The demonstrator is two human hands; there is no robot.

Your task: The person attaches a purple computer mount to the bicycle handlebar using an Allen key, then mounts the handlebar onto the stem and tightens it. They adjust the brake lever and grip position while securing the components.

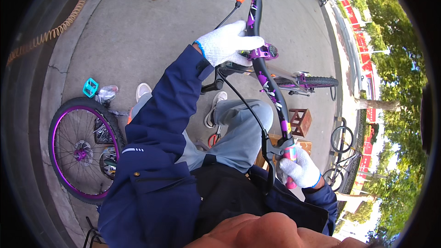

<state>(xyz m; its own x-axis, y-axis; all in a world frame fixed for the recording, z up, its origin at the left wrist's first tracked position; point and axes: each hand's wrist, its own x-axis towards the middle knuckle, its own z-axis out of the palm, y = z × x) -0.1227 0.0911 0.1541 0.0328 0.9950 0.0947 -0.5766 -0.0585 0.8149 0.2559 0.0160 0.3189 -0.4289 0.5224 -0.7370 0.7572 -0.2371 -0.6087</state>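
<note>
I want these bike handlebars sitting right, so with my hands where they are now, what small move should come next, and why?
Probably steady the bar and check it before anything else. The left hand rests on the handlebar by the purple stem clamp, and the right hand wraps the pink grip beside the brake lever. The bar runs slanted across the view, so a slight rotation with the right hand seems sensible.

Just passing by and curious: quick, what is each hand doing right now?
Left hand: gloved, closed around the handlebar near the purple stem.
Right hand: gloved, closed on the pink handlebar end.

Bright daylight, overexposed sky at right, strong fisheye bending, dark rim vignette.
</note>
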